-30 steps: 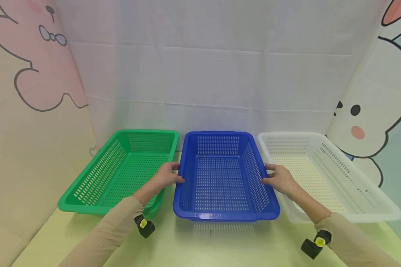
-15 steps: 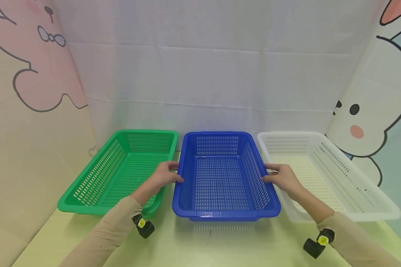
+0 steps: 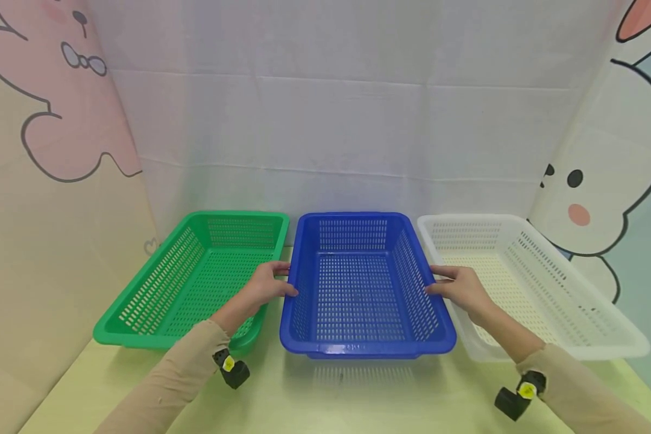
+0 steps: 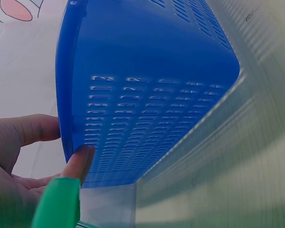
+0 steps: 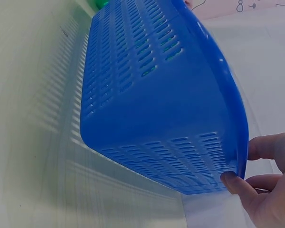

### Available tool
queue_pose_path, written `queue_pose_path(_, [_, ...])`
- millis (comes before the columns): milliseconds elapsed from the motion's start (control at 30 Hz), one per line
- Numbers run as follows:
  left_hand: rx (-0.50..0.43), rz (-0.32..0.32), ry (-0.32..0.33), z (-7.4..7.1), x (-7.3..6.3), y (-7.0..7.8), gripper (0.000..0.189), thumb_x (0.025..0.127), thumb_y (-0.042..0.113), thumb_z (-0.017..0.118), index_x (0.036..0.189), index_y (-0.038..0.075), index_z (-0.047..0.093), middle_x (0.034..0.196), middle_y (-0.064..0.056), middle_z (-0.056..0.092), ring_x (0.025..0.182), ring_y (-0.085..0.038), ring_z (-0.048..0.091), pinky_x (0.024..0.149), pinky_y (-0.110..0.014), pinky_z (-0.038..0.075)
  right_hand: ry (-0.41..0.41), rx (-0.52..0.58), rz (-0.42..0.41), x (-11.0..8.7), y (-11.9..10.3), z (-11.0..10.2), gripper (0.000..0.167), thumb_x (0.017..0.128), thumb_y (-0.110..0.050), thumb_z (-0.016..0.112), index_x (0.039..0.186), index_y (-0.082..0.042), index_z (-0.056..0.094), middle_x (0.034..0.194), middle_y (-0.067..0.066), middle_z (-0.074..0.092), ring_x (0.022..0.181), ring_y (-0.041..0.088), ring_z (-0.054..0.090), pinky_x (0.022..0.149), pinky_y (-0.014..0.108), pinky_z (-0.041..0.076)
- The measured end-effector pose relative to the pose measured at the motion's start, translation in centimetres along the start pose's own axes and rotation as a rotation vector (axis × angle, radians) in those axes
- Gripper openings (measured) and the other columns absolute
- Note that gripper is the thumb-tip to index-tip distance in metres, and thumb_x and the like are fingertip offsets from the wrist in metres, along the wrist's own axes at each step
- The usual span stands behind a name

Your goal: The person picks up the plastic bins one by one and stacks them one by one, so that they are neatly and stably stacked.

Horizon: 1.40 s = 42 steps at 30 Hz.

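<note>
A blue plastic basket (image 3: 358, 348) with slotted walls stands in the middle of the head view, with nothing inside it. My left hand (image 3: 263, 286) pinches its left rim, thumb over the edge and fingers on the outer side. On the opposite rim, my right hand (image 3: 461, 292) has the same kind of pinch. Both wrist views look at the basket's outer wall, where the left thumb and fingers (image 4: 31, 130) and the right ones (image 5: 270, 147) meet the rim. Whether the base touches the table all round, I cannot tell.
To the left is a green basket (image 3: 105, 334), whose rim passes close under my left wrist. A white basket (image 3: 602, 349) stands to the right, beneath my right forearm. Behind all three hangs a white cloth (image 3: 325, 126). The pale table (image 3: 336, 404) shows in front.
My right wrist has shifted very slightly to the right. Both hands keep their hold, and the blue basket stays almost where it was.
</note>
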<state>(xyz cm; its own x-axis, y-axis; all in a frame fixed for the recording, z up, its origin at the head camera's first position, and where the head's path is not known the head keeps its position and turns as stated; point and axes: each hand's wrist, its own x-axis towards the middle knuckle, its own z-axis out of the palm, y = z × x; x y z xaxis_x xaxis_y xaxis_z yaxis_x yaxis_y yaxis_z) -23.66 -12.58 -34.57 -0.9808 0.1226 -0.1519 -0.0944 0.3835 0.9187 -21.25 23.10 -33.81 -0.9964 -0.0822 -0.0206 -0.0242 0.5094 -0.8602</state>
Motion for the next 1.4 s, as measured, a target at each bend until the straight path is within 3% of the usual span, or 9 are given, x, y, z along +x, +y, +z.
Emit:
queue_pose_path(333, [-0.008,0.01,-0.018,-0.3,-0.3,0.3,0.063,0.071,-0.007,0.064,0.13,-0.008,0.039,0.125,-0.025,0.046,0.108,-0.035,0.051,0.082,-0.036,0.05,-0.011,0.029,0.016,-0.1,-0.2,-0.1,0.061,0.077,-0.006,0.065,0.128,0.014,0.039,0.107,0.029,0.059,0.084,0.02,0.065,0.084,0.038,0.049])
queue_pose_path(633, [-0.012,0.028,-0.027,-1.2,-0.5,0.8,0.066,0.072,-0.006,0.064,0.131,-0.008,0.037,0.126,-0.025,0.044,0.108,-0.037,0.052,0.085,-0.037,0.049,0.013,0.01,0.019,-0.1,-0.8,-0.2,0.06,0.078,-0.009,0.065,0.128,0.012,0.041,0.122,0.028,0.049,0.101,0.03,0.059,0.091,0.043,0.044])
queue_pose_path(867, [-0.014,0.069,-0.027,-2.2,-0.6,1.0,0.066,0.072,-0.002,0.063,0.133,-0.006,0.037,0.126,-0.022,0.046,0.104,-0.031,0.055,0.086,-0.037,0.049,0.018,0.089,0.0,-0.1,-1.6,-0.2,0.059,0.078,-0.008,0.066,0.128,0.011,0.042,0.118,0.028,0.052,0.088,0.012,0.062,0.084,0.029,0.049])
queue_pose_path(1133, [-0.017,0.121,-0.041,-3.2,-0.8,1.6,0.066,0.076,0.001,0.061,0.136,-0.004,0.033,0.13,-0.021,0.043,0.106,-0.031,0.057,0.086,-0.038,0.048,0.024,0.153,0.006,-0.2,-2.7,-0.4,0.061,0.078,-0.008,0.066,0.13,0.011,0.04,0.119,0.029,0.051,0.082,0.004,0.062,0.08,0.023,0.05])
queue_pose_path(1267, [-0.003,0.15,-0.032,-3.6,-1.0,1.9,0.065,0.077,0.002,0.06,0.136,-0.004,0.033,0.13,-0.022,0.043,0.107,-0.032,0.056,0.086,-0.039,0.048,0.031,0.15,0.014,-0.3,-3.2,-0.4,0.061,0.079,-0.01,0.066,0.13,0.01,0.04,0.12,0.028,0.051,0.087,0.007,0.062,0.082,0.025,0.05])
queue_pose_path(1400, [-0.003,0.183,-0.032,-3.7,-1.1,1.7,0.066,0.077,0.003,0.06,0.136,-0.004,0.033,0.13,-0.023,0.043,0.106,-0.033,0.056,0.085,-0.039,0.049,0.032,0.123,0.015,-0.5,-3.4,-0.5,0.061,0.08,-0.012,0.066,0.131,0.008,0.04,0.123,0.027,0.05,0.1,0.018,0.06,0.087,0.03,0.048])
